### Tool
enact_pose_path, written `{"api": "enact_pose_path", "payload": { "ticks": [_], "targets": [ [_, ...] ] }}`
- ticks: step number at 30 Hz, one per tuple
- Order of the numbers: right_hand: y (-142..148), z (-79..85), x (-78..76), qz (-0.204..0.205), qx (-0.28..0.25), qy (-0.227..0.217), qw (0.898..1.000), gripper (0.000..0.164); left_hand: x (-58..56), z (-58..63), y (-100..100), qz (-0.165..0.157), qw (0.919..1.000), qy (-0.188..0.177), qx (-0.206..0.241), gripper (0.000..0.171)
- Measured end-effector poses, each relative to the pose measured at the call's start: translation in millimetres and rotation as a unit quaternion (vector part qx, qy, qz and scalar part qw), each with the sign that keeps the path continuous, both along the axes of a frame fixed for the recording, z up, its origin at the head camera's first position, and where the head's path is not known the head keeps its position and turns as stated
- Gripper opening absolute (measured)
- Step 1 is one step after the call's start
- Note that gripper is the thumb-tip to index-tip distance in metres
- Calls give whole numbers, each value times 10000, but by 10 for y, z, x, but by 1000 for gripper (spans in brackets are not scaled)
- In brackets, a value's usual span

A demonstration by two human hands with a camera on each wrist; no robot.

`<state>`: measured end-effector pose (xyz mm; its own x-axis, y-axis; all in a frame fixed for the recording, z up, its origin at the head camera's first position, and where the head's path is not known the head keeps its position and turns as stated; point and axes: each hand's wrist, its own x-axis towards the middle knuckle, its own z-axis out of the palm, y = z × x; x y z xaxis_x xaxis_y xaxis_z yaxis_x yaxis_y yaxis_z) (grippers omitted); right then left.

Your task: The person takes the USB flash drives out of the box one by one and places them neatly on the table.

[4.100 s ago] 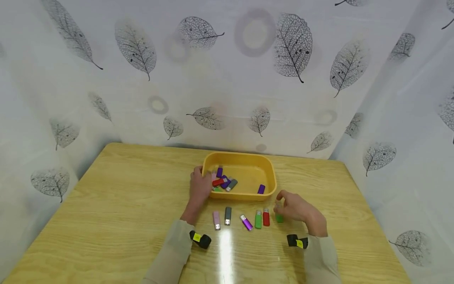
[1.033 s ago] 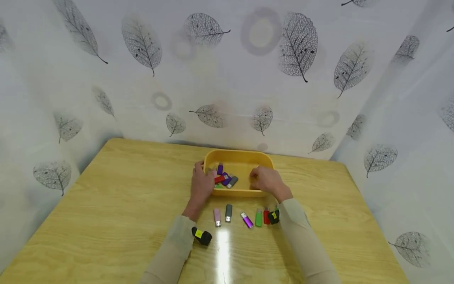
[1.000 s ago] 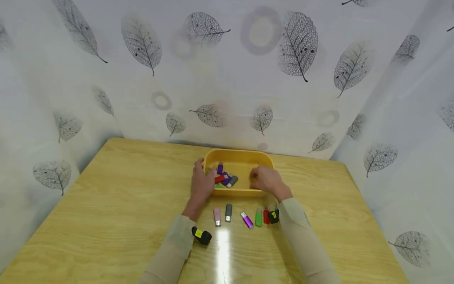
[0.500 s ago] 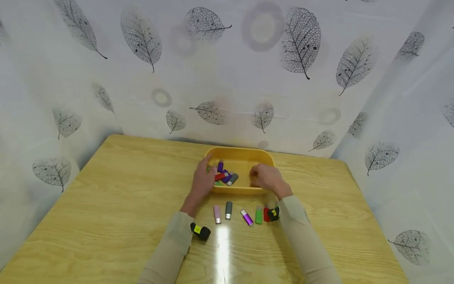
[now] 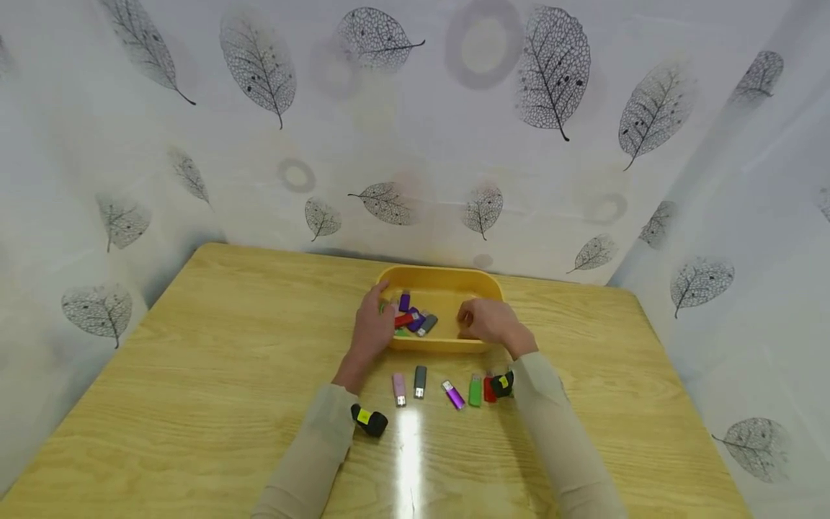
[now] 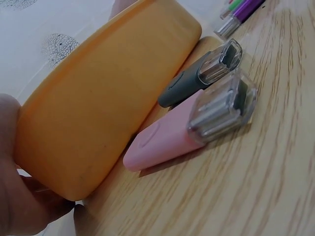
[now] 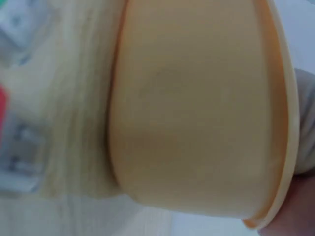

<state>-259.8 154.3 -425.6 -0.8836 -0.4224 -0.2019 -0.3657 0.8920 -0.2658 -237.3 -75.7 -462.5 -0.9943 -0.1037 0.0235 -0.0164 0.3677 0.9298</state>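
Note:
A yellow plastic bin holds several USB sticks heaped at its left, among them a purple USB stick, a red USB stick and a grey USB stick. My left hand grips the bin's left end, thumb over the rim and fingers round the outside. My right hand reaches over the front wall into the right half, fingers bent downward. Its fingertips are hidden, and I cannot tell whether they hold anything. In the right wrist view, the bin's wall covers most of that hand.
In front of the bin lies a row: a pink USB stick, a dark grey one, a shiny purple one, a green one and a red one. The right wrist's black camera overlaps the row's right end.
My right hand has left the green USB stick on the table and moved up-left into the bin, where a purple stick lay. My left index finger has shifted along the rim.

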Motion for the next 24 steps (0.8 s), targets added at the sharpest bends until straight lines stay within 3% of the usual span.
{"api": "enact_pose_path", "payload": {
  "ticks": [6,16,24],
  "targets": [
    [-1,14,-39,106,-185,-284,9994,40,-12,16,18,-26,10000,-22,-45,45],
    [-226,-12,-26,60,-1317,-413,9904,57,10,18,0,68,9998,-43,-155,45],
    [-507,-36,-50,623,-1321,-359,9886,50,-8,11,5,28,9998,123,-162,43]
  ]
}}
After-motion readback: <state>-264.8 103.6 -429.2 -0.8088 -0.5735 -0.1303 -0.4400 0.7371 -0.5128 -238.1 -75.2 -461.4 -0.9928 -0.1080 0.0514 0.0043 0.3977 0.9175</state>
